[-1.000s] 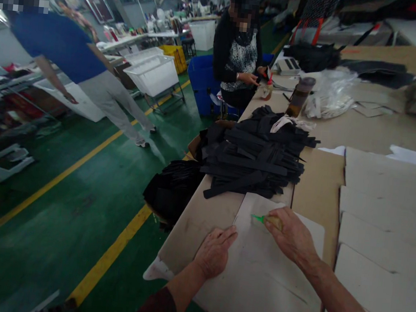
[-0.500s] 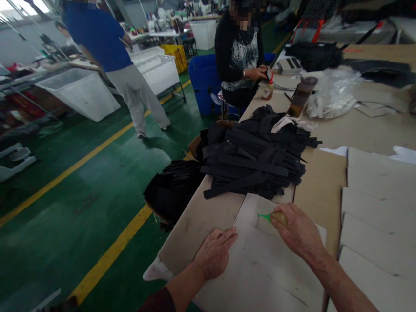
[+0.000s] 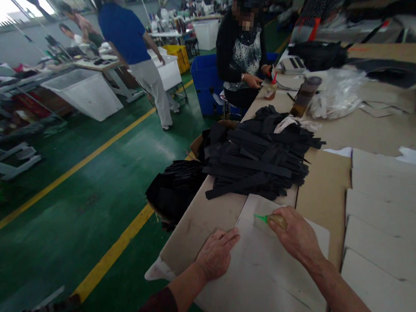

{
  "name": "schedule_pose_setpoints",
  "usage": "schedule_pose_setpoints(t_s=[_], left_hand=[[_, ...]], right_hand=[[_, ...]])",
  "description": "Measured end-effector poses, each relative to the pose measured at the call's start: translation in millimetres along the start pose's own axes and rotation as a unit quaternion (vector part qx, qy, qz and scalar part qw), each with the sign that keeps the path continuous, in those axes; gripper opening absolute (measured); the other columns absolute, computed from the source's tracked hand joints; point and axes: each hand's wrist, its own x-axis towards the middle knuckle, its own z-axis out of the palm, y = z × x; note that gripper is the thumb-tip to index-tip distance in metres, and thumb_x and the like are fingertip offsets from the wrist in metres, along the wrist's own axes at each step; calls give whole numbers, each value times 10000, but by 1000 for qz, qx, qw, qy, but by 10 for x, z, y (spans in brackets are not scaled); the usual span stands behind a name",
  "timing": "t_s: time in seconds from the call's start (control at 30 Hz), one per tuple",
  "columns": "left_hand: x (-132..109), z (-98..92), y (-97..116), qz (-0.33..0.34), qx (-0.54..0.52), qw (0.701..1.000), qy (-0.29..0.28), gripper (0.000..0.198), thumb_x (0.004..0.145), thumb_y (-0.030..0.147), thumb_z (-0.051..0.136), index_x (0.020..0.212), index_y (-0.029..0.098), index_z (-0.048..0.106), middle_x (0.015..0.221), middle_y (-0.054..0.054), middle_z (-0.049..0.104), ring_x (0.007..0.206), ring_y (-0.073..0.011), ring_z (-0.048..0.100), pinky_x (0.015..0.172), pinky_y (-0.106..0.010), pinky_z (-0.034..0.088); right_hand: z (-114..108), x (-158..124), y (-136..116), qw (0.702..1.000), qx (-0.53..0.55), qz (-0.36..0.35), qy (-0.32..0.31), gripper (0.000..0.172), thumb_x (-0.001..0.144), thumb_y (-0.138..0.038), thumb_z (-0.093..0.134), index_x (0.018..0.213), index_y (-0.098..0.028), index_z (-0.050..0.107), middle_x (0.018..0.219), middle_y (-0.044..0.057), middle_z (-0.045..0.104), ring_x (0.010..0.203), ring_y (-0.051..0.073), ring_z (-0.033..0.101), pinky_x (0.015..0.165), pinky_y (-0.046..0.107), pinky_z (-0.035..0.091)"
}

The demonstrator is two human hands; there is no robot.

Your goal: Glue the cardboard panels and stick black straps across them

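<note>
My right hand (image 3: 298,234) is wrapped round a small glue bottle (image 3: 278,221) with a green nozzle. The bottle lies tilted, its nozzle pointing left, low over a pale flat sheet (image 3: 266,269). Whether the tip touches the sheet I cannot tell. My left hand (image 3: 216,252) rests flat at the sheet's left edge, fingers stretched out and nothing in them. Just beyond the sheet lies a heap of black strips (image 3: 259,156) on the table (image 3: 203,209).
Overlapping pale sheets (image 3: 388,232) lie to the right. Black pieces (image 3: 173,189) fill a container beside the table. Farther back are a dark bottle (image 3: 305,94), a plastic bag (image 3: 336,97) and a seated co-worker (image 3: 243,56). Another person (image 3: 126,35) walks on the green floor.
My right hand has moved the glue bottle slightly left relative to the sheet. My left hand stays put. The person in blue has stepped right, and the seated co-worker's hands have moved apart.
</note>
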Motion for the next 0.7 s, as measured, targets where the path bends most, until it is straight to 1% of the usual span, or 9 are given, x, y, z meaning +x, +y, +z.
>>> schedule_pose_setpoints(t_s=[0.13,0.2,0.23,0.27,0.37,0.47,0.6,0.67,0.7], left_hand=[[5,16,-8,-2,5,1000,-3,703,748,71,507,1426,242,438,1533,24,417,1135,-240,462,1010,-429,456],[8,42,-29,3,8,1000,3,694,749,56,494,1420,229,449,1530,19,422,1142,-242,464,1018,-431,455],[8,57,-44,6,10,1000,7,690,751,48,487,1416,226,455,1527,14,427,1144,-242,467,1018,-430,457],[8,70,-63,10,12,1000,13,684,753,39,479,1412,223,460,1521,7,436,1146,-241,473,1016,-429,461],[7,101,-143,34,12,999,37,654,773,19,453,1397,211,480,1492,-21,472,1155,-235,496,1029,-431,460],[30,132,-255,73,-17,994,80,574,818,18,419,1351,203,522,1432,-43,536,1187,-214,521,1054,-421,450],[109,191,-398,97,-58,986,120,401,912,108,394,1263,186,571,1316,-85,623,1211,-207,556,1065,-450,443],[157,194,-448,95,-66,985,126,323,931,204,439,1211,177,597,1272,-101,646,1187,-224,581,1045,-465,461],[183,179,-467,93,-69,985,127,303,926,247,464,1181,177,611,1250,-101,658,1166,-228,597,1027,-458,479]], right_hand=[[12,24,30,999,12,23,44,193,871,-410,495,914,-247,590,955,44,595,858,224,582,736,353,446],[25,-22,75,990,82,79,80,231,820,-451,565,911,-244,614,922,38,603,839,229,578,742,364,451],[27,-70,105,975,151,127,101,264,777,-468,617,915,-243,625,895,31,611,821,230,578,735,368,455],[22,-140,140,949,227,179,125,312,731,-480,665,929,-242,629,864,22,618,796,229,579,715,367,461],[-83,-493,278,846,398,290,203,435,662,-502,716,978,-233,585,829,14,638,733,222,600,627,346,478],[-353,-1098,461,790,436,327,282,432,661,-510,701,952,-237,534,886,34,647,722,217,620,577,333,485],[-747,-2225,630,696,454,389,399,373,609,-418,762,877,-240,573,921,49,631,705,204,612,511,301,458],[-828,-2791,615,650,453,421,442,352,602,-379,793,873,-252,605,934,53,629,721,199,615,514,296,467],[-831,-3039,579,638,445,437,452,342,614,-379,798,879,-261,617,946,60,633,733,202,619,518,298,474]])
